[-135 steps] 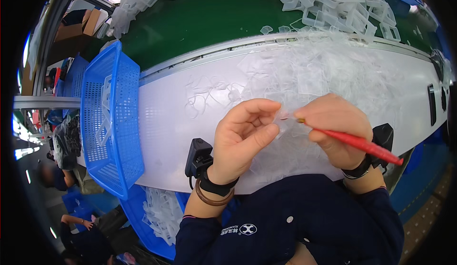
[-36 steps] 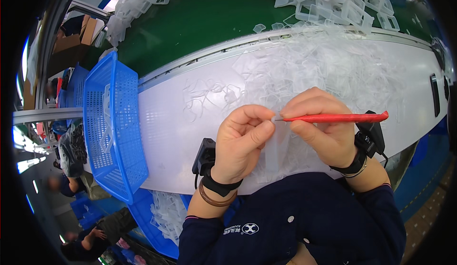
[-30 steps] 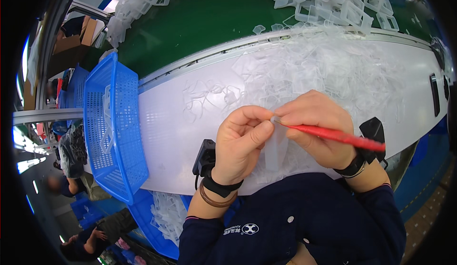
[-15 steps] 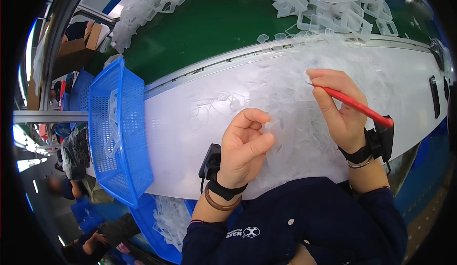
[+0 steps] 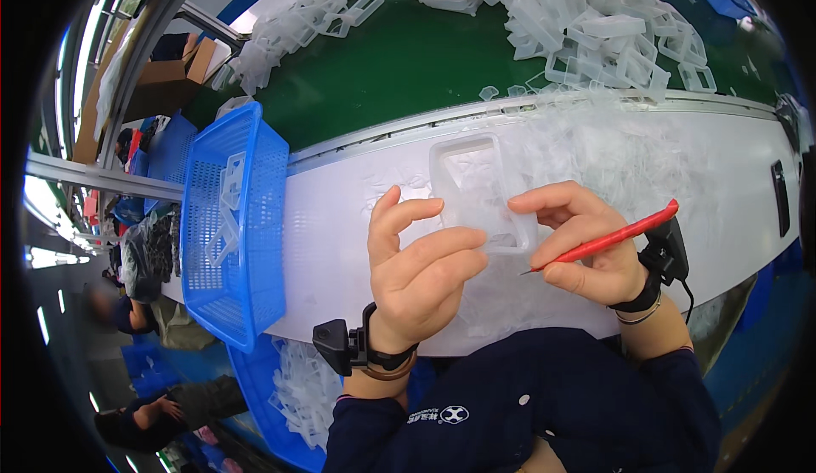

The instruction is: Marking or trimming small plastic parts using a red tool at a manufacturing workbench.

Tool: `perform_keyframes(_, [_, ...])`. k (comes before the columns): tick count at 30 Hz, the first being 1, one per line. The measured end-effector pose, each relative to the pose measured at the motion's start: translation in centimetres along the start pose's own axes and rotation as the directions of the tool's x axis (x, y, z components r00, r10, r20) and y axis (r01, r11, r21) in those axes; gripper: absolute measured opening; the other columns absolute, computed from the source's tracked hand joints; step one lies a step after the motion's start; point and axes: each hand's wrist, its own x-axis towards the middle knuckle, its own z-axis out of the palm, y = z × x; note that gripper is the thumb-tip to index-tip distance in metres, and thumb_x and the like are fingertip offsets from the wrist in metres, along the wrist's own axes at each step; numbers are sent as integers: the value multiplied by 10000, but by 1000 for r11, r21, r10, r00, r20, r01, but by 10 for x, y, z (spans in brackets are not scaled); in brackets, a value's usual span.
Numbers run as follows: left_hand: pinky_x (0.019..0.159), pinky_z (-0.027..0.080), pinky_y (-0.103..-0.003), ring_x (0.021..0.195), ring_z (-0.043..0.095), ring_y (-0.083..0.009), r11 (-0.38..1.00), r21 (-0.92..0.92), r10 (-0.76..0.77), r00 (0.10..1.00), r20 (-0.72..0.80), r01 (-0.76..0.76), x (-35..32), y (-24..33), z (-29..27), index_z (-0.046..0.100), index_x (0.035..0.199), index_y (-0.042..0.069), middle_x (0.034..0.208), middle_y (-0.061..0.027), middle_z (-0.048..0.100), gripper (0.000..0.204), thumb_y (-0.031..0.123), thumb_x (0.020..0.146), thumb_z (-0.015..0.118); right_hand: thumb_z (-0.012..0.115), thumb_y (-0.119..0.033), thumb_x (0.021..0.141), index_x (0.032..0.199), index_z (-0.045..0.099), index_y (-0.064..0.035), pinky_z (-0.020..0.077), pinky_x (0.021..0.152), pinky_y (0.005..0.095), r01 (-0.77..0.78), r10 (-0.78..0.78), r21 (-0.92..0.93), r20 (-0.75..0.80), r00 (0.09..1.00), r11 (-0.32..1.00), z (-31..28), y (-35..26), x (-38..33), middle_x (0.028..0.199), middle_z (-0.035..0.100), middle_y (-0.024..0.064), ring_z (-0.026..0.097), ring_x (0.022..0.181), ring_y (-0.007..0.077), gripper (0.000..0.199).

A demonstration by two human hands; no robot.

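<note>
A translucent white plastic frame (image 5: 507, 171), roughly rectangular with rounded corners, is held up above the table between my hands. My left hand (image 5: 422, 280) is closed on its lower left part, the fingertips at the near edge. My right hand (image 5: 597, 250) grips a slim red-handled trimming knife (image 5: 614, 237) whose thin metal tip points left, just below the frame's near right corner. The index fingertip of that hand meets the frame's right side. What lies under the left fingers is partly hidden.
Clear plastic scraps (image 5: 612, 163) cover the white table (image 5: 327, 277). Beyond a metal rail, many similar frames (image 5: 595, 31) are heaped on a green surface (image 5: 365, 86). A blue basket (image 5: 268, 218) stands at left; a blue bin (image 5: 263, 388) of clear pieces sits below.
My right hand has come nearer and to the left with the red knife, up to the plastic frame. The frame now shows plainly in my left hand, whose fingers have shifted.
</note>
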Motion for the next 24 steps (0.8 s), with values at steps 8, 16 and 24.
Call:
perform_keyframes(8, [930, 372, -471, 953, 532, -268, 975, 195, 112, 993, -34, -104, -5, 24, -18, 634, 655, 133, 800, 2, 654, 149, 24, 554, 651, 646, -74, 743, 820, 644, -43, 439, 869, 355, 23, -22, 69, -26, 999, 997, 8, -11, -5, 1132, 552, 180, 541, 1020, 255, 83])
perform_keyframes(16, [823, 436, -373, 897, 546, -294, 795, 600, 49, 976, -213, 91, -28, -6, -100, 610, 749, 65, 808, -49, 621, 206, -86, 614, 573, 569, -38, 792, 828, 589, 4, 428, 859, 354, -75, 74, 1, -170, 983, 997, 19, 9, 1, 1053, 558, 137, 547, 967, 227, 59])
perform_keyframes(24, [905, 400, -412, 1060, 486, -366, 426, 560, -608, 683, -404, 710, -94, -78, -174, 469, 1206, 42, 1185, -189, 494, 421, 160, 816, 576, 571, -35, 823, 828, 589, 12, 434, 773, 270, -182, 196, 78, -245, 949, 980, 10, 49, -8, 984, 591, 102, 555, 825, 152, 51])
